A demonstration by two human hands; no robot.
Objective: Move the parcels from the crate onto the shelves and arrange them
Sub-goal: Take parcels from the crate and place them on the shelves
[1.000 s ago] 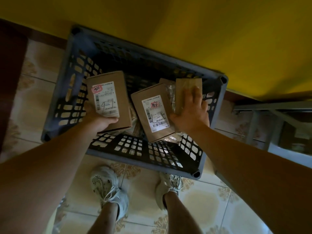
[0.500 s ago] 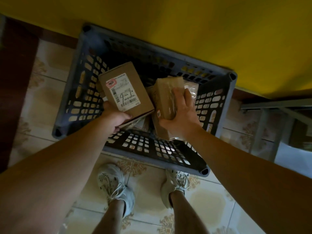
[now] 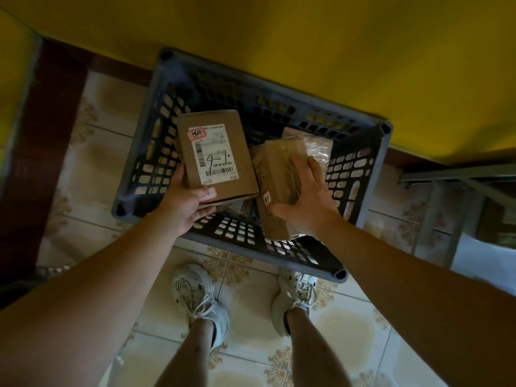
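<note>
Head view: my left hand grips labelled parcel, right hand grips plain parcel, over crate.

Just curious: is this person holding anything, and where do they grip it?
Yes. The left hand holds the labelled box by its near left corner. The right hand grips a plain box across its top, near end.

Patterned tile floor, dark slatted crate against the yellow wall, two pale sneakers
</note>
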